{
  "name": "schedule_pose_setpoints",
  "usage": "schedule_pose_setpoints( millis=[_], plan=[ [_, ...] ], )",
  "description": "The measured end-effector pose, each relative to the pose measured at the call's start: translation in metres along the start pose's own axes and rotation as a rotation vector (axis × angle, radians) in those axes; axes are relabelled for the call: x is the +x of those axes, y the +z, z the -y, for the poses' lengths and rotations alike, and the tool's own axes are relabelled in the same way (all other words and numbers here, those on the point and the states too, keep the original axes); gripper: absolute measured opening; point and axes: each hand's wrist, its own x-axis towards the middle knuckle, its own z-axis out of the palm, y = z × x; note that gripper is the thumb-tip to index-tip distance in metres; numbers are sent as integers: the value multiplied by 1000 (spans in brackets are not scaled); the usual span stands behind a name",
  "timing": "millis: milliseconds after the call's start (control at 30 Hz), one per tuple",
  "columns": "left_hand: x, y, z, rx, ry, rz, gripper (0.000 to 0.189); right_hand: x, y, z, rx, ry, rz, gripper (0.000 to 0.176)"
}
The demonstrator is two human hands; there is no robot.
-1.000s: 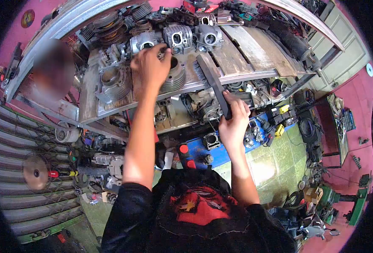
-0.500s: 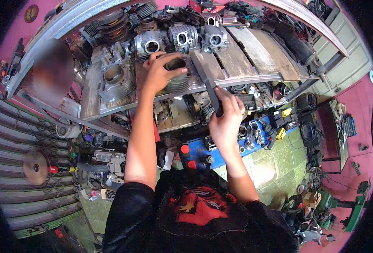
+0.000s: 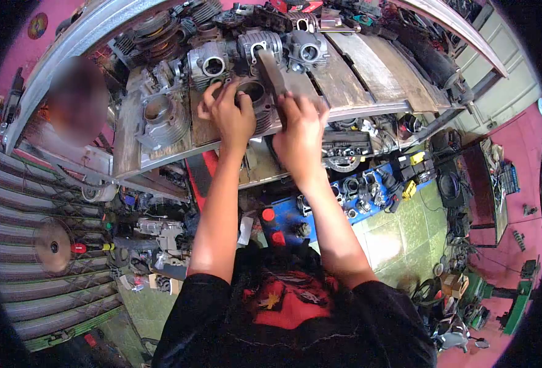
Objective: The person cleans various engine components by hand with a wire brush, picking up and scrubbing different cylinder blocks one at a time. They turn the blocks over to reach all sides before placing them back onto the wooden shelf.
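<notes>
A finned metal engine cylinder point(image 3: 262, 118) with a round bore stands on the bench near its front edge. My left hand point(image 3: 231, 119) grips its left side, fingers bent and the thumb at the bore's rim. My right hand point(image 3: 301, 132) is wrapped around a long flat bar point(image 3: 271, 72), dark at the grip and greyish toward the far end. Motion blurs this hand and the bar. The bar slants across the cylinder's right side, its far end overlapping a silver cylinder head point(image 3: 260, 44) behind.
Another finned cylinder point(image 3: 163, 126) stands to the left. More cylinder heads point(image 3: 307, 50) line the back of the slatted wooden bench point(image 3: 369, 76). Below, a blue surface point(image 3: 289, 214) carries engine parts. A person's blurred head point(image 3: 77, 101) shows at the left.
My right hand has pushed the bar forward and to the left, bringing it alongside the cylinder. My left hand has shifted from over the bore's top to the cylinder's left side.
</notes>
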Motion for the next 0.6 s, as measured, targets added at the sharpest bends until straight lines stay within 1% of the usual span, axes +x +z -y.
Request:
schedule_pose_setpoints(
  millis=[33,67,100,167,200,267,300,367,400,467,500,567,600],
  plan=[
    [-1,3,0,4,-14,-39,36,-12,-12,7,2,-10,21,54],
    [-4,5,-1,0,-13,-44,36,-30,-21,11,-51,1,68,57],
    [-5,5,-2,16,-14,-72,36,-42,-40,20,-55,15,61,60],
    [-6,4,-3,31,-13,-107,37,-64,-49,16,9,-6,6,61],
    [-7,3,-3,13,1,-105,36,-59,-49,15,9,-10,4,61],
    [-6,3,-2,-3,7,-106,36,-41,-47,12,0,48,41,56],
    [-4,4,0,-2,6,-104,36,-27,-33,4,9,4,-12,53],
    [0,4,2,-134,7,-89,35,6,-8,-7,-22,-11,-15,53],
    [-1,3,1,-132,8,-88,35,15,-2,-9,-20,-9,-15,53],
    [-2,2,-1,-69,-38,-68,34,28,6,-9,12,60,117,59],
    [-3,3,-2,-70,-32,-71,34,21,2,-5,13,59,110,59],
    [-5,4,-6,23,-74,-73,36,-13,-19,9,-27,-11,51,59],
    [-4,2,-8,6,-81,-71,36,-29,-33,15,-27,4,64,60]
  ],
)
